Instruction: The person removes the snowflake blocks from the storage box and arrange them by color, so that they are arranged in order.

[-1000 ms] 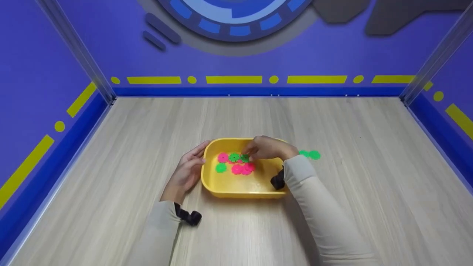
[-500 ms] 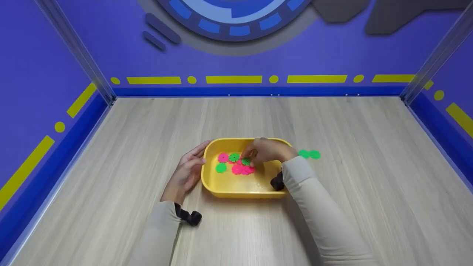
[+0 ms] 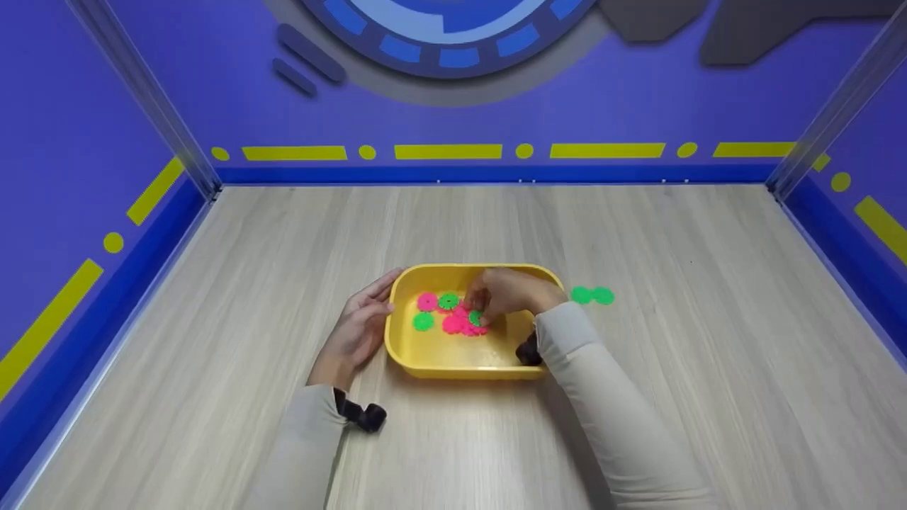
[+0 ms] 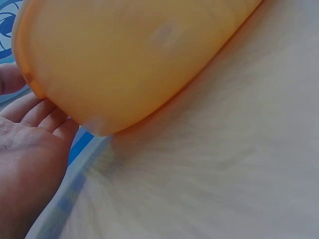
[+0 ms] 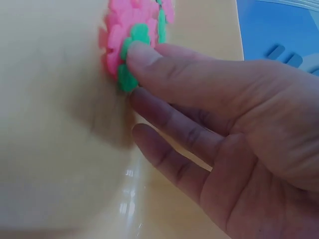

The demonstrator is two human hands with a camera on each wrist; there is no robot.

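A yellow plastic tray (image 3: 432, 358) with raised walls stands on the table. My left hand (image 3: 356, 329) holds its left end, thumb at the rim and fingers against the outer wall; the left wrist view shows the tray's outside (image 4: 134, 64). Inside the tray, my right hand (image 3: 514, 290) pinches a green notched disc (image 5: 128, 74) between thumb and fingers. That disc is close over a cluster of pink notched discs (image 3: 457, 326); whether they touch is unclear. Left of them lie a pink disc (image 3: 426, 302) and two green discs, one farther back (image 3: 448, 302) and one nearer (image 3: 423, 321).
Two green discs (image 3: 592, 295) lie side by side on the wooden table (image 3: 212, 319), just right of the tray. Blue panels (image 3: 496, 120) with yellow markings wall the table at the back and both sides. Each wrist wears a small black camera (image 3: 370, 418).
The right hand has moved slightly toward the near side with the green disc, which now lies lower over the pink cluster. The left hand and tray have stayed in place.
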